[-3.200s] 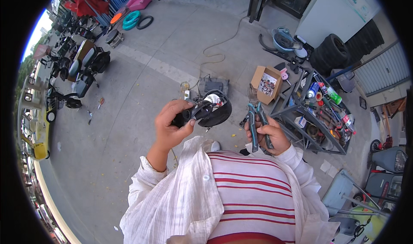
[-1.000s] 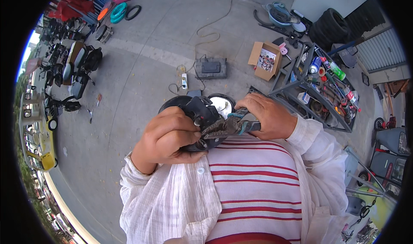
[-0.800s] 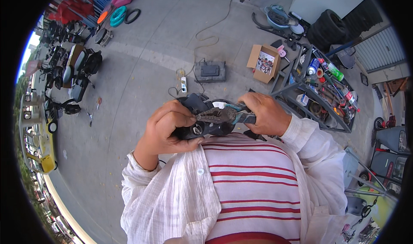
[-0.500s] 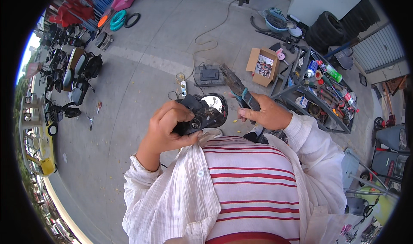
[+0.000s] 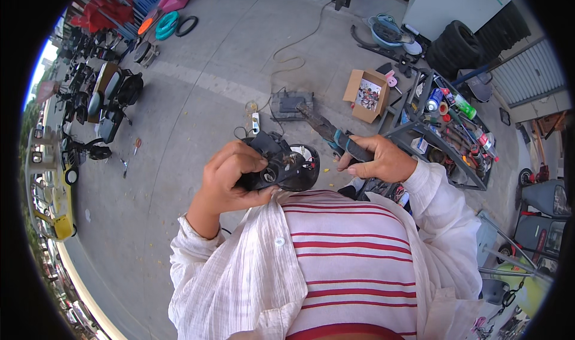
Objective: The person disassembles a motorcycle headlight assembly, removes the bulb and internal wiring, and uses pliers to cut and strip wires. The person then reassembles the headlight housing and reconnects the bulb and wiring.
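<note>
My left hand (image 5: 230, 173) is closed around a black plastic housing that looks like a scooter headlight (image 5: 304, 173). A shiny round reflector shows inside its dark bowl, and a round opening faces up near my thumb. To its right, my right hand (image 5: 386, 159) grips pliers (image 5: 322, 126) by their black-and-teal handles. The worn jaws point up and to the left, above the headlight and apart from it. My fingers hide part of both the housing and the handles.
Ahead on the concrete lie a dark flat case (image 5: 292, 105), a white power strip (image 5: 256, 123) and a long cable. An open cardboard box (image 5: 366, 95) stands beside a metal rack (image 5: 440, 133) full of tools and cans. Scissors (image 5: 138, 144) lie left, near parked scooters (image 5: 111, 109).
The pliers have swung lower and tilted further left, and my right hand has shifted slightly right. The headlight has turned a little in my left hand, showing less of its reflector.
</note>
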The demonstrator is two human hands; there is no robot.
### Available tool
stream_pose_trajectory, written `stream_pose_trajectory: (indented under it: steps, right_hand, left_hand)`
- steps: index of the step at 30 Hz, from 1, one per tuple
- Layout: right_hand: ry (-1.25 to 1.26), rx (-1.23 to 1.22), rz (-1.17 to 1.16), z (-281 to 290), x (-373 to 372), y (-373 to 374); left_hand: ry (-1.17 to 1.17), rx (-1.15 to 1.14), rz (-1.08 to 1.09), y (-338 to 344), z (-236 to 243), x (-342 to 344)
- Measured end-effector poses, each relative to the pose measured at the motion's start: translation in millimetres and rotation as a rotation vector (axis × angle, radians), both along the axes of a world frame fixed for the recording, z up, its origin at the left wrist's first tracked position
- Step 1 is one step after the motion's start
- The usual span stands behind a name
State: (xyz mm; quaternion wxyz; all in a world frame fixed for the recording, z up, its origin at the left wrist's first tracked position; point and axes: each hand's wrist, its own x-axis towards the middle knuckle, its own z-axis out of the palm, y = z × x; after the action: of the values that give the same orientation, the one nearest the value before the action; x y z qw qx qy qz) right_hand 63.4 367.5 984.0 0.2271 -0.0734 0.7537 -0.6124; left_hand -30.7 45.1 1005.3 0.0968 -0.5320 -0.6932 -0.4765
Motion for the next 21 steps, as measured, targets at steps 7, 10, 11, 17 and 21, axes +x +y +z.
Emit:
stream_pose_trajectory:
  steps: [7,10,11,17,21]
  right_hand:
    - [0.004,-0.074,0.006,3,-1,-3]
    - [0.238,0.120,0.006,-4,0,-2]
    - [0.336,0.212,0.009,-6,0,-1]
    - [0.610,0.327,0.118,1,-4,-2]
    - [0.684,0.405,0.214,6,-7,-2]
  left_hand:
    - [-0.007,-0.037,0.019,0,1,2]
    - [-0.008,-0.021,0.028,1,1,1]
    - [-0.006,-0.009,0.033,2,2,0]
    - [-0.006,-0.012,-0.013,3,4,0]
    - [-0.054,0.018,-0.040,5,6,2]
